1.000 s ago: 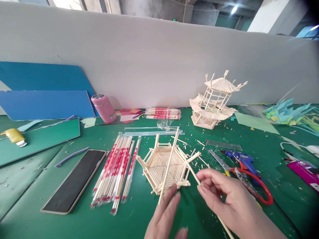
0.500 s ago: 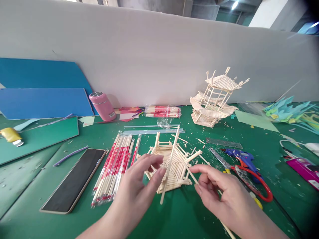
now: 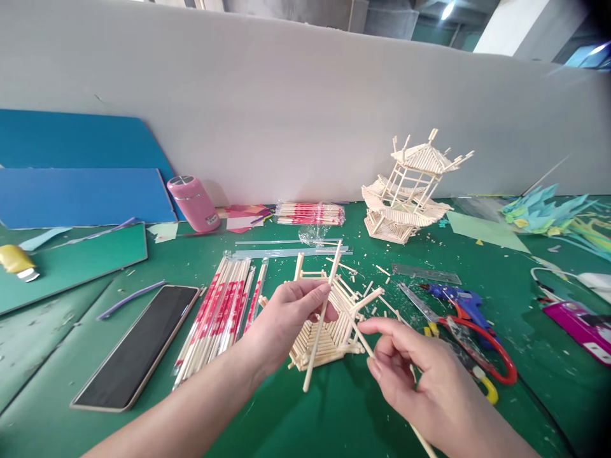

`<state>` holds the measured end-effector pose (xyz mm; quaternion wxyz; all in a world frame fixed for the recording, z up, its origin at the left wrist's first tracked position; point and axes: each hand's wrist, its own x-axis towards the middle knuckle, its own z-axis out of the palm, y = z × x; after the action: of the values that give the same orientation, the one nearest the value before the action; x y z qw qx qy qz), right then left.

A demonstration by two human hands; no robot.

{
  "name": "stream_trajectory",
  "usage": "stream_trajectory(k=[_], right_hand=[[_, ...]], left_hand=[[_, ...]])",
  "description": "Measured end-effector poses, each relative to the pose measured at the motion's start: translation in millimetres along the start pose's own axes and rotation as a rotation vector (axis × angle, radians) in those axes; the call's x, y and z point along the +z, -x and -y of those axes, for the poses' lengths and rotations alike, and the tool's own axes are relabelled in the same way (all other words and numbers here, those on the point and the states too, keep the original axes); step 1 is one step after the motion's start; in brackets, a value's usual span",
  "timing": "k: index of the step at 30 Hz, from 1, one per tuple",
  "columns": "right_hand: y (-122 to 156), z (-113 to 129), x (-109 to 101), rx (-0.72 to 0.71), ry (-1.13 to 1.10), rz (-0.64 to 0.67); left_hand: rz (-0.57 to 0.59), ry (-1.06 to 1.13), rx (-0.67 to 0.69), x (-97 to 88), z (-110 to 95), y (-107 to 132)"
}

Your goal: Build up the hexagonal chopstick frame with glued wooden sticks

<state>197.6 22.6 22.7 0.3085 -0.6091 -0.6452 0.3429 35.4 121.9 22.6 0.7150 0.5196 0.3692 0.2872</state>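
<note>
My left hand (image 3: 298, 312) pinches a pale wooden chopstick (image 3: 312, 359) between thumb and fingers, above the middle of its length. It slants across the front of a many-sided frame built from wooden sticks (image 3: 329, 350), which lies on the green table. At the right side of this frame, my right hand (image 3: 410, 369) is closed on another thin wooden chopstick (image 3: 359, 334), its tip pointing up and left toward the first one. A stick end also shows below my right palm; whether it belongs to the same chopstick I cannot tell.
Packed chopsticks (image 3: 217, 318) and a phone (image 3: 138, 350) lie left. To the right are a blue glue gun (image 3: 461, 302) and red-handled scissors (image 3: 503, 362). Behind stand a stick pagoda (image 3: 413, 203) and a pink cylinder (image 3: 195, 205). A utility knife (image 3: 16, 261) is at far left.
My left hand has moved up and right along the slanting chopstick, and its loosely parted fingers have closed on it. My right hand keeps its grip, almost unmoved.
</note>
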Motion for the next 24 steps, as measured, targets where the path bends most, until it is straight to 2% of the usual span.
stream_trajectory(k=[7,14,24], right_hand=[[0.4,-1.9,2.6,-0.011,0.035,0.030],[-0.1,-0.2,5.8,0.004,-0.006,-0.027],[-0.8,-1.0,4.9,-0.019,0.018,-0.006]], left_hand=[[0.014,0.060,-0.075,1.2,1.1,-4.5],[0.020,0.073,-0.082,1.2,1.6,-5.7],[0.055,0.113,-0.089,-0.3,4.0,-10.4]])
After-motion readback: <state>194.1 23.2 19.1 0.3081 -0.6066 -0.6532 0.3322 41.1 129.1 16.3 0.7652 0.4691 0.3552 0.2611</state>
